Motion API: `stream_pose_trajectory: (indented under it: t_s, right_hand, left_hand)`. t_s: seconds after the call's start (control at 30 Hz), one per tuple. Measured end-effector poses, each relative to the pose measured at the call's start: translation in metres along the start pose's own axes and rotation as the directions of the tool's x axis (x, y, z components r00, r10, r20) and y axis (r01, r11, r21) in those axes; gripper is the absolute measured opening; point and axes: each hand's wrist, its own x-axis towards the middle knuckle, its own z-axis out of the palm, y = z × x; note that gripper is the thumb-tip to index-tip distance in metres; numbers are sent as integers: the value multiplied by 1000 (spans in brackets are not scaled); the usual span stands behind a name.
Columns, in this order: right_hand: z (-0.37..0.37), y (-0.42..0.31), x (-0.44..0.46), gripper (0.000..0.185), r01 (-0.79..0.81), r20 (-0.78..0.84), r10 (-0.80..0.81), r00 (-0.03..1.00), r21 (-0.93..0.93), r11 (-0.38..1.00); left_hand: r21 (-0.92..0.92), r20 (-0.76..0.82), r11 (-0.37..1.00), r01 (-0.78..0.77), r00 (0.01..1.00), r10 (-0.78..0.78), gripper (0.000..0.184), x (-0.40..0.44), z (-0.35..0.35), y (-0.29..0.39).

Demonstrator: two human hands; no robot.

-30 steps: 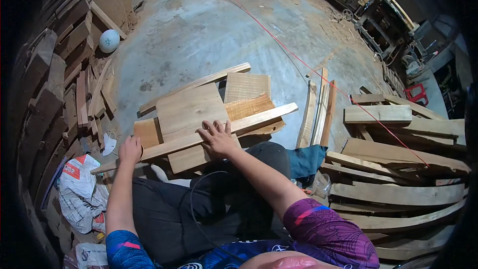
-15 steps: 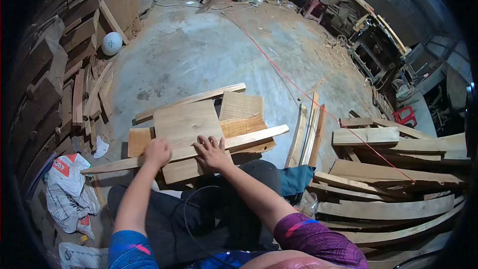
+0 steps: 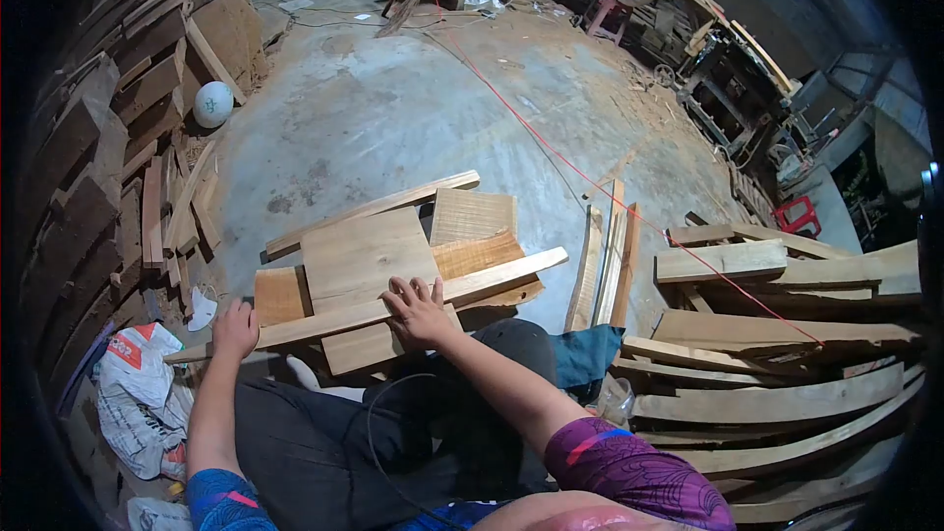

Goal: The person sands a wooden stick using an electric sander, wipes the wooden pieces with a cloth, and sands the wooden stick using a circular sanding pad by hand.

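A long, pale wooden strip (image 3: 472,280) lies slantwise across a stack of boards in front of my knees. Near its left end, my left hand (image 3: 236,330) has its fingers closed over the strip; whether anything else is under them is hidden. My right hand (image 3: 418,313) grips the strip near its middle, fingers spread over the far edge and the palm on the near side. Under the strip are a wide flat board (image 3: 369,246) and a smaller board (image 3: 359,352). Orange-brown pieces (image 3: 281,293) show beside them.
Behind the stack lies another strip (image 3: 374,212). Narrow lengths (image 3: 615,256) and piled curved timber (image 3: 777,403) are on my right. A white sack (image 3: 143,403), a ball (image 3: 213,104) and stacked wood are on the left. A red line (image 3: 551,149) crosses the floor; a person sits far back.
My left hand has slid left along the strip, from near the wide board toward the strip's left end. My right hand stays on the strip. The view has shifted slightly.
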Motion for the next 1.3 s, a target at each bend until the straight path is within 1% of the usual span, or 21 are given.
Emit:
stream_pose_trajectory:
  t_s: [0.07, 0.1, 0.23, 0.3, 0.37, 0.4, 0.47, 0.5, 0.57, 0.63, 0.7, 0.77, 0.83, 0.93, 0.97, 1.03, 1.07, 1.1, 1.17, 1.23, 1.3]
  right_hand:
    - [3, -2, 0, 57, 10, -74, -10, 997, -9, 1000]
    - [4, -2, -1, 57, 11, -71, -11, 997, -10, 1000]
    - [-1, -3, 1, 57, 13, -60, -13, 998, 1, 1000]
    - [4, -1, 2, 57, 5, -44, -5, 999, -4, 1000]
    - [12, 6, 4, 58, 17, -90, -19, 996, -25, 1000]
    - [15, 11, 3, 58, 27, -68, -31, 997, -47, 999]
    - [2, 4, -1, 57, 15, -41, -15, 999, -19, 1000]
    - [-6, -2, 0, 57, 8, -20, -8, 1000, 16, 1000]
    - [-5, -3, 0, 56, 10, -37, -8, 999, 33, 999]
    - [-6, -3, 0, 56, 1, -14, -1, 1000, 14, 1000]
    - [-4, -1, 0, 56, 1, -36, 0, 999, 27, 1000]
    - [-1, -1, -1, 56, 5, -54, -3, 999, 38, 999]
    - [2, 0, 1, 57, 8, -62, -7, 998, 20, 1000]
    - [4, -1, 2, 57, -2, -68, 2, 998, 9, 1000]
    - [2, -1, 2, 57, -2, -68, 2, 998, 5, 1000]
    - [0, -2, 2, 58, -17, 5, 17, 1000, 12, 1000]
    - [-1, -2, 1, 58, -16, 8, 16, 1000, 7, 1000]
    - [-2, -2, 2, 59, -14, 5, 14, 1000, 3, 1000]
    - [-1, -3, 2, 59, -10, 2, 10, 1000, 1, 1000]
    - [0, -3, 1, 59, -10, -20, 10, 1000, -4, 1000]
    - [-3, -3, 1, 58, -10, -23, 10, 1000, 13, 1000]
  left_hand:
    - [-49, 4, 997, -64, 998, 64, 20, 11, 8, 14]
    - [-92, 10, 991, -100, 995, 101, 19, 18, 15, 28]
    - [-245, -252, 889, -388, 911, 328, 20, 48, 63, 134]
    - [-290, -236, 898, -331, 934, 268, 18, 49, 46, 207]
    - [-324, -275, 882, -342, 926, 258, 19, 53, 49, 238]
    - [-328, -275, 882, -338, 927, 253, 18, 55, 47, 238]
    - [-305, -261, 873, -381, 915, 309, 18, 54, 47, 219]
    - [-316, -264, 872, -373, 918, 297, 18, 52, 45, 201]
    - [-239, -165, 926, -292, 952, 257, 14, 40, 35, 154]
    - [-158, -14, 959, -233, 972, 234, 16, 29, 30, 92]
    - [-129, 42, 978, -165, 984, 171, 19, 10, 19, 35]
    - [-69, 99, 996, -56, 993, 62, 21, -6, -2, 4]
    - [-25, 88, 994, -107, 990, 109, 20, -17, -2, -36]
    - [-40, -7, 997, -62, 998, 62, 18, -28, 0, -71]
    - [-42, -10, 997, -63, 998, 62, 18, -30, 2, -77]
    - [-34, -137, 999, -41, 990, 36, 17, -32, 1, -88]
    - [-3, -56, 1000, 15, 998, -15, 18, -30, -1, -95]
    - [-9, -59, 1000, 19, 998, -19, 18, -30, 1, -98]
    - [-30, -85, 993, 112, 990, -114, 22, -31, 1, -102]
    - [5, -74, 991, 133, 988, -133, 23, -31, 4, -96]
    - [13, -118, 987, 162, 980, -160, 24, -33, 4, -82]
